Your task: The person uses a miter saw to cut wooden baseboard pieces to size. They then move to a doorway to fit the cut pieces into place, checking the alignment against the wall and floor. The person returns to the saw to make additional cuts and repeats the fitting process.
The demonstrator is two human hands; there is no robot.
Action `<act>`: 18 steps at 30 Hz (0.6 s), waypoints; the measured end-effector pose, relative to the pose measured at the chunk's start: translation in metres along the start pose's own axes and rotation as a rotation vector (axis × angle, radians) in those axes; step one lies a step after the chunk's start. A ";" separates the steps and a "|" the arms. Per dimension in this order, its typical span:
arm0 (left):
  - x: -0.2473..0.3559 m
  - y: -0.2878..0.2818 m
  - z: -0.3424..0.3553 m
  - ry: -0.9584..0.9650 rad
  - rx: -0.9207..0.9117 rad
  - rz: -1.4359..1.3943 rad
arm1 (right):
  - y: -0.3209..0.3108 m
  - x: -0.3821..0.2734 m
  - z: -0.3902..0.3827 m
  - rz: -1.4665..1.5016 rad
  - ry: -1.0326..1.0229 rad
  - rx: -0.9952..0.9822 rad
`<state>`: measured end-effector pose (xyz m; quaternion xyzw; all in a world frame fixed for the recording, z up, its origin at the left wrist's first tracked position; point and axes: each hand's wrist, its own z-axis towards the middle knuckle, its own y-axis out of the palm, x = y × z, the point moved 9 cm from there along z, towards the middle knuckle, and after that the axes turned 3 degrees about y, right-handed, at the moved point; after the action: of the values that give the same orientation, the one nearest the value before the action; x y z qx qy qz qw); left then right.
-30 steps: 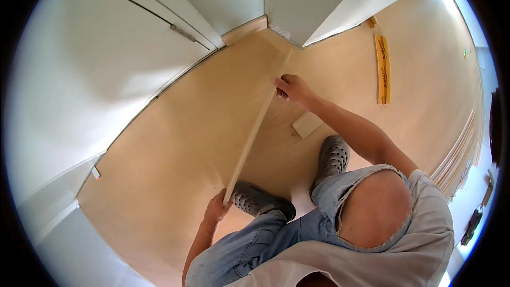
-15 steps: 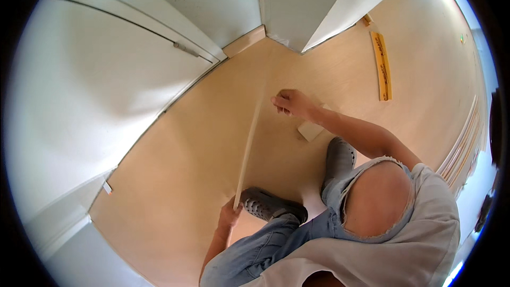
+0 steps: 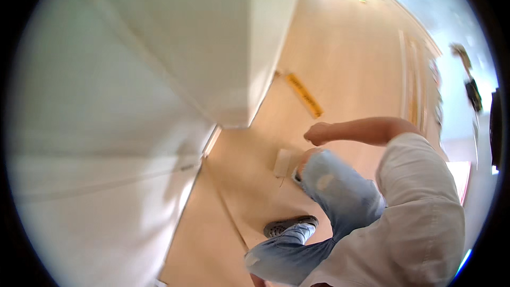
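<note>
A: In the head view, what differs from half a second ago?

B: The view has swung round. The yellow strip [image 3: 304, 94], then at upper right, now lies above the centre, and the pale column [image 3: 212, 37] fills more of the top. The right hand [image 3: 317, 134], which was at the long thin strip [image 3: 227, 210] a second ago, is now well apart from it. The left hand, then at the strip's lower end, has gone out of sight.

A: So where is the strip, seen from the right hand?

B: To its lower left, running aslant from the foot of the white panelling [image 3: 95, 127], left of centre, towards the lower edge.

A: And the hands themselves?

B: The right one's fingers look curled, but it is blurred; I can't tell whether they pinch anything. Nor can I tell what the left is doing.

A: Anything in the way?

B: The left knee [image 3: 279, 263] hides the strip's lower end. Between strip and right hand, a pale rectangular piece [image 3: 283, 163] lies on the floor [image 3: 350, 58], with a perforated grey shoe [image 3: 281, 227] below it. Long planks [image 3: 413, 85] lie at upper right.
</note>
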<state>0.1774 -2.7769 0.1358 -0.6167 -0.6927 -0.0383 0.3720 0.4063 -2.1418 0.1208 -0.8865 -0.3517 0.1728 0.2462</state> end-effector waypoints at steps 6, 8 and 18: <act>0.058 -0.084 -0.117 0.077 -0.011 -0.041 | -0.077 0.031 -0.133 0.265 0.168 0.134; 0.140 -0.102 -0.176 0.016 0.104 -0.258 | -0.083 0.034 -0.179 0.361 0.202 0.229; 0.413 -0.135 -0.337 0.439 -0.094 -0.123 | -0.011 0.002 -0.504 0.631 0.399 0.090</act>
<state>0.2312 -2.6403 0.6652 -0.5669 -0.6290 -0.2262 0.4815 0.6435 -2.2921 0.5391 -0.9557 0.0017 0.0796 0.2833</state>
